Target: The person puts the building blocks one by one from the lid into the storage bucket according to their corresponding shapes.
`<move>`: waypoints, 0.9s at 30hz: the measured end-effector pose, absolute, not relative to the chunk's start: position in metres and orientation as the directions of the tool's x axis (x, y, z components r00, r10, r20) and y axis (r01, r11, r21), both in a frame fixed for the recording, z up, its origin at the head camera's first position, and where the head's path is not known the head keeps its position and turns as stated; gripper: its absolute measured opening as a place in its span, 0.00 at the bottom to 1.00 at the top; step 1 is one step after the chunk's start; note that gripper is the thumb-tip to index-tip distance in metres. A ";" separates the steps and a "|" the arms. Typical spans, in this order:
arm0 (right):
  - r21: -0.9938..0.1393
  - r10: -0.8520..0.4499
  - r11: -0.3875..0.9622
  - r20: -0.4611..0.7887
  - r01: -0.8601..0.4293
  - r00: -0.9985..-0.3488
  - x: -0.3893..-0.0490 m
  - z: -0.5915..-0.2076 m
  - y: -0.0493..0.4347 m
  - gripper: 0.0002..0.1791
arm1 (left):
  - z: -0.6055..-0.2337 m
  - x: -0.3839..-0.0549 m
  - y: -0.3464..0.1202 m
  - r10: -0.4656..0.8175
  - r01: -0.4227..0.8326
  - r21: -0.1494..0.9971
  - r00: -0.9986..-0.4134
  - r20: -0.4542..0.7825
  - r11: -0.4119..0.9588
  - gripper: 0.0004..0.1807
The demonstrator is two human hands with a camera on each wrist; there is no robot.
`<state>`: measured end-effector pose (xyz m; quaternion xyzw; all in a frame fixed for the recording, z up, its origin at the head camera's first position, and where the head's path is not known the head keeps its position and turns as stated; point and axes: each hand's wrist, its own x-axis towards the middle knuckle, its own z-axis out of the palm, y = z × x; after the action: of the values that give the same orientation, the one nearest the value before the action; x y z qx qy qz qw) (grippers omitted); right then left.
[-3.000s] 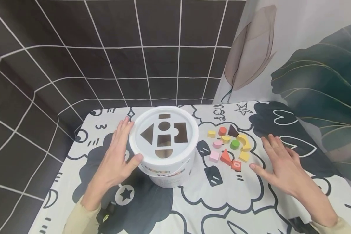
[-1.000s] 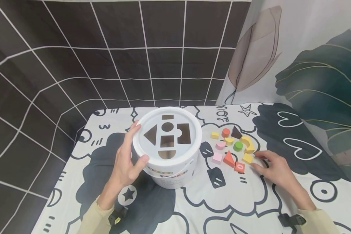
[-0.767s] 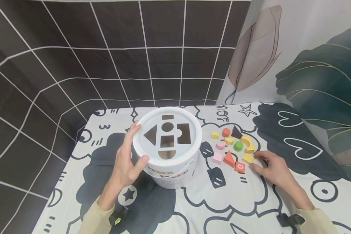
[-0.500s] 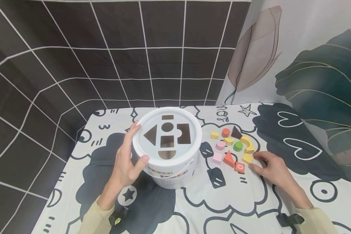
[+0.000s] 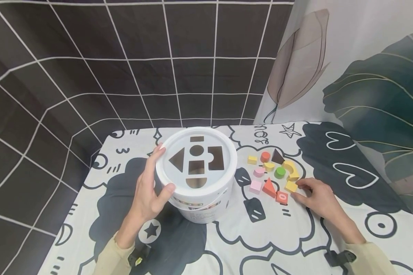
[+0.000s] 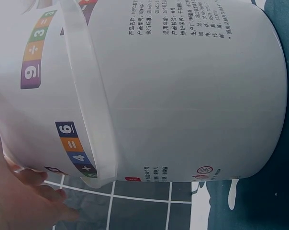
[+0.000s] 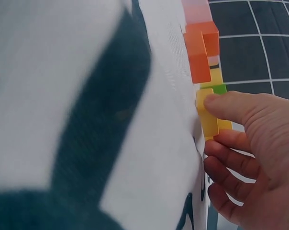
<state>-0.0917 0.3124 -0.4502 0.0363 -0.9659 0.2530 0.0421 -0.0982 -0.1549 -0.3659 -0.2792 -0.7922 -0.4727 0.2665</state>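
A white bucket stands upright under a white lid cut with shaped holes. My left hand rests against its left side, fingers fairly straight along the rim and thumb lying over the near edge. In the left wrist view the bucket wall fills most of the frame. My right hand pinches a yellow block between thumb and index finger at the right of a group of blocks. The right wrist view shows the thumb on the face of this yellow block, other fingers loosely curled below.
Around the pinched block lie a yellow arch, a green cylinder, a red triangle, a red block with a 0, a pink cube and several others. A dark gridded curtain hangs behind the patterned cloth.
From hovering open at the right, my right hand has come in to the yellow block and closed thumb and finger on it. My left hand has settled against the bucket and stayed there.
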 end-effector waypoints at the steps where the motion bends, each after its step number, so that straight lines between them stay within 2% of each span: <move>1: -0.485 -0.049 0.870 0.099 -0.091 -0.994 -0.092 -0.451 0.312 0.24 | -0.366 -0.098 -0.155 0.191 0.694 0.600 -0.702 0.686 0.397 0.43; 15: -0.494 -0.037 0.866 0.088 -0.076 -0.995 -0.089 -0.450 0.314 0.22 | -0.366 -0.097 -0.154 0.190 0.698 0.599 -0.699 0.690 0.393 0.43; 22: -0.482 -0.018 0.871 0.155 -0.091 -0.988 -0.082 -0.444 0.317 0.22 | -0.366 -0.097 -0.154 0.194 0.691 0.603 -0.706 0.681 0.399 0.43; 27: -0.482 -0.042 0.860 0.256 -0.166 -0.966 -0.081 -0.432 0.316 0.21 | -0.366 -0.098 -0.155 0.190 0.697 0.595 -0.698 0.690 0.400 0.44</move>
<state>-0.0808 0.3155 -0.4322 0.0543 -0.9570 0.2586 0.1193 -0.0978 -0.1547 -0.3664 -0.2800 -0.7920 -0.4710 0.2693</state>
